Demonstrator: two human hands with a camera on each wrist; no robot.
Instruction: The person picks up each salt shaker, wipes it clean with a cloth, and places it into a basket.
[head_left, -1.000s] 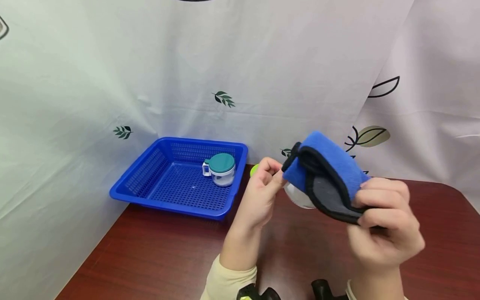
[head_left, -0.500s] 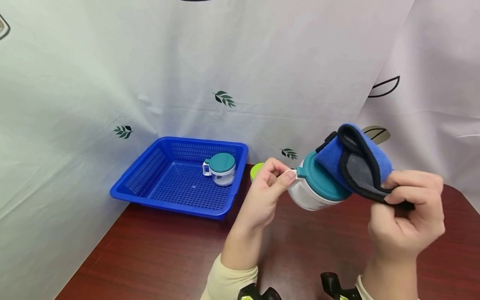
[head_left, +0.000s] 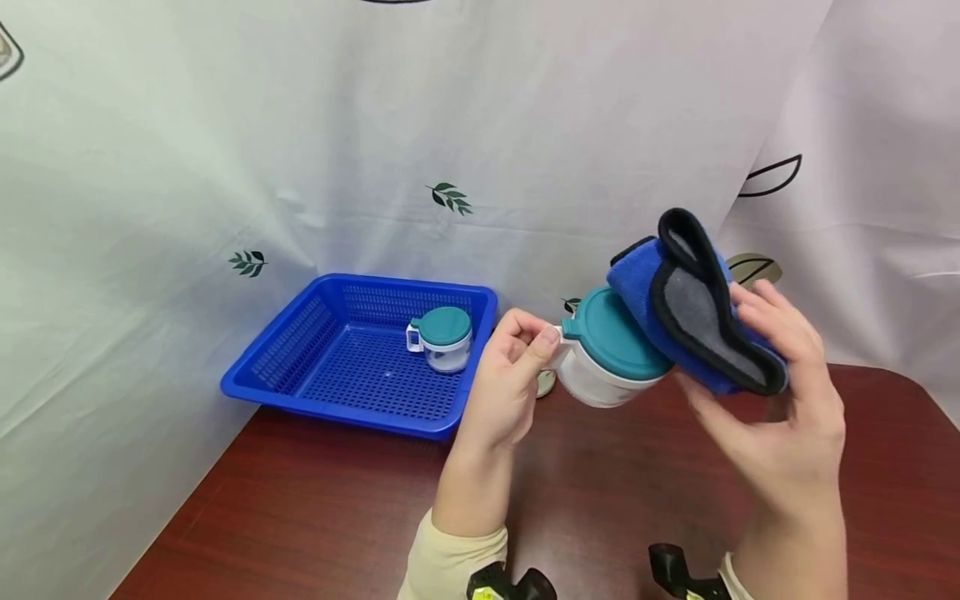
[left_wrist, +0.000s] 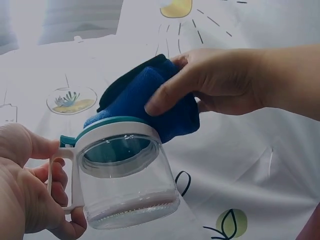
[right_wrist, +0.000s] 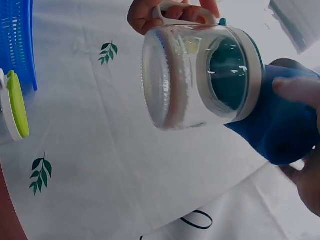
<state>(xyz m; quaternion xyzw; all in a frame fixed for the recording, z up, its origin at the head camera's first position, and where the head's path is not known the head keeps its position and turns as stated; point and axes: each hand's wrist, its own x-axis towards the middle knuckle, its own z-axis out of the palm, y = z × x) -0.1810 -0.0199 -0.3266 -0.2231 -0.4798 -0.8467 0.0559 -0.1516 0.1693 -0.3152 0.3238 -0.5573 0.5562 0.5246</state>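
Note:
My left hand [head_left: 502, 392] pinches the white handle of a clear glass jar [left_wrist: 130, 192], which it holds tilted above the table. The jar has a white collar and a teal lid [head_left: 611, 333]. Thumb on one side and fingers on the other, my right hand [head_left: 787, 417] grips a folded blue cloth [head_left: 693, 312] with black edging and a grey patch. The cloth lies against the right part of the lid and hides that part in the head view. Through the glass in the right wrist view, the jar's inside looks bare.
Left of my hands, a blue perforated basket [head_left: 341, 408] holds a similar teal-lidded jar [head_left: 444, 337]. A lime-green lid [right_wrist: 18, 105] on another container shows beside the basket in the right wrist view. The dark red wooden table [head_left: 322, 500] meets a white patterned curtain [head_left: 360, 125] behind.
The cloth, which covered most of the lid, has shifted right and then up along it. My right fingers have changed their grip on it. The jar has come slightly left with my left hand.

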